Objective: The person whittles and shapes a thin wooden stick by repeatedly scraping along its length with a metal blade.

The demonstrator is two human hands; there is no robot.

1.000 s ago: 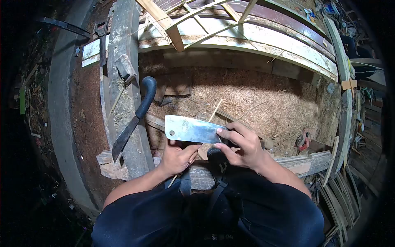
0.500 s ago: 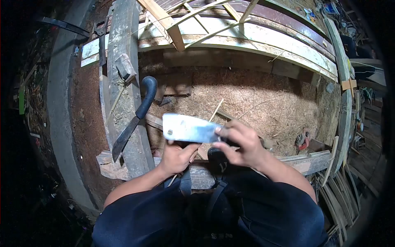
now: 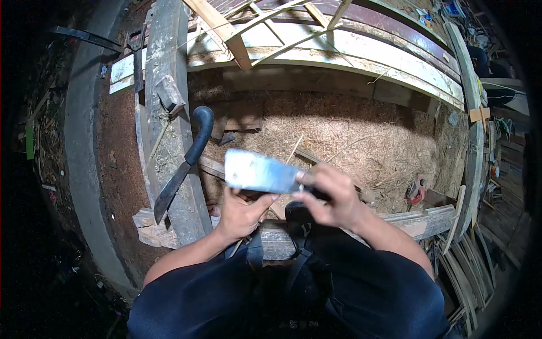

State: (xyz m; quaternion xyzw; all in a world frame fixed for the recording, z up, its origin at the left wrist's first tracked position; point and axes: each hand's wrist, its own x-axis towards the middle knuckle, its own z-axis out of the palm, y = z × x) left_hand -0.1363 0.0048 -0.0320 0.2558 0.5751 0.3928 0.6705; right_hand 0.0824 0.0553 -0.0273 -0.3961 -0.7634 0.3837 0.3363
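A wide shiny cleaver, blurred by motion, is in my right hand, whose fingers wrap its dark handle end. Its blade points left, above my left hand. My left hand is closed on a thin wooden strip that runs up past the blade and down toward my lap; the blade hides its middle. Whether blade and strip touch is not clear. To the left, a machete with a black curved handle rests across a thick grey beam.
A wooden block sits on the left beam. Ahead lie a white board and crossed wooden sticks. A red-handled tool is on the shavings at right. Thin strips are stacked at lower right.
The cleaver in my right hand has swung slightly, its blade end rising and becoming blurred. My left hand keeps its hold on the strip, almost in place.
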